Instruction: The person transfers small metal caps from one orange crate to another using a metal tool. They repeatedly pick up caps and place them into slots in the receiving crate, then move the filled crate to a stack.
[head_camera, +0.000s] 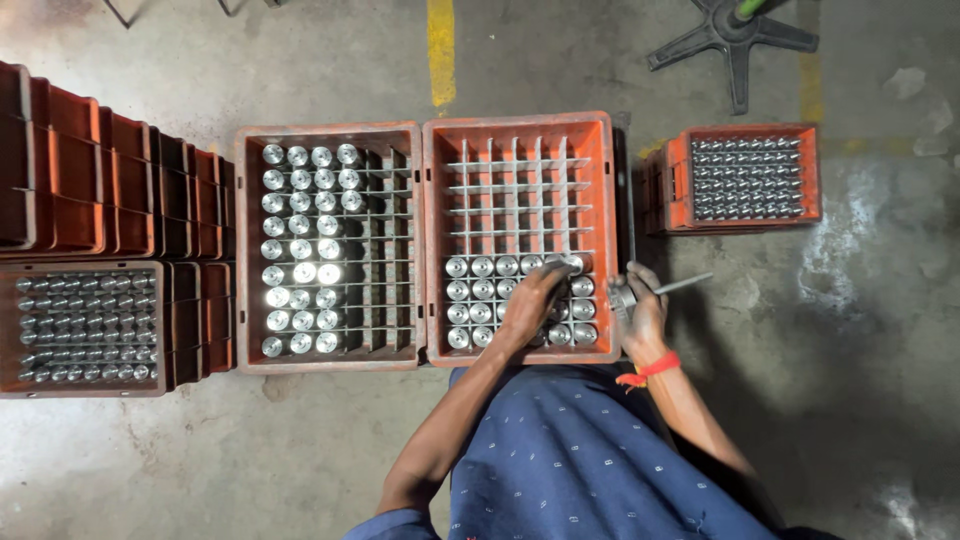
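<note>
The left hand (530, 300) closes its fingers on a shiny steel cylinder (563, 268) in the orange gridded plastic crate (520, 125) on the floor; lift it straight up, clear of its neighbours; the right hand (640, 315) grips a grey metal gauge (683, 284) beside the crate.

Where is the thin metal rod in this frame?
In the head view, the thin metal rod is in the right hand, just right of the partly filled orange crate, angled toward the full crate farther right.
</note>
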